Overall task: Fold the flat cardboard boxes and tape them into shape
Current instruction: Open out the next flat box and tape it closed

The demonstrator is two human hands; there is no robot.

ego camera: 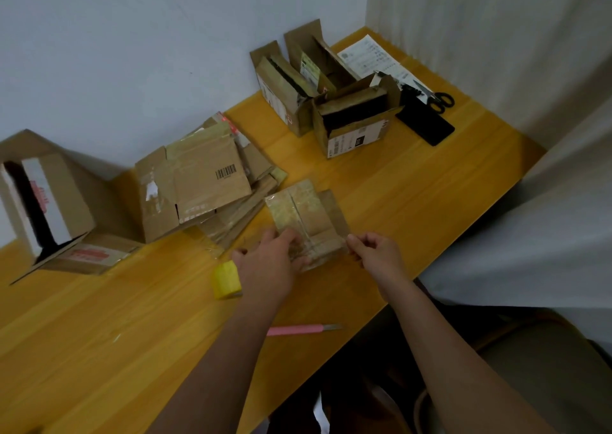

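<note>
A: Where is the box?

B: The small box [306, 216] sits on the yellow table [414, 201], near the front edge. Its closed flaps face up, with shiny tape over them.

A: What are the hands doing?

B: The left hand [270, 261] lies on the near part of the box with its fingers bent over the taped top. The right hand [374, 251] pinches the box's right edge with curled fingers. It may be a bit of tape it pinches; I cannot tell.

A: What else is there?

B: A yellow tape roll [227, 279] is just beside the left hand. A pink knife [303, 329] lies near the table's edge, between the arms. A pile of flat boxes [202, 181] is by the wall. Three open boxes [331, 102] stand further back. A big box [43, 201] lies tipped on the left. Black scissors [437, 99] and a paper sheet [371, 57] are in the far corner.
</note>
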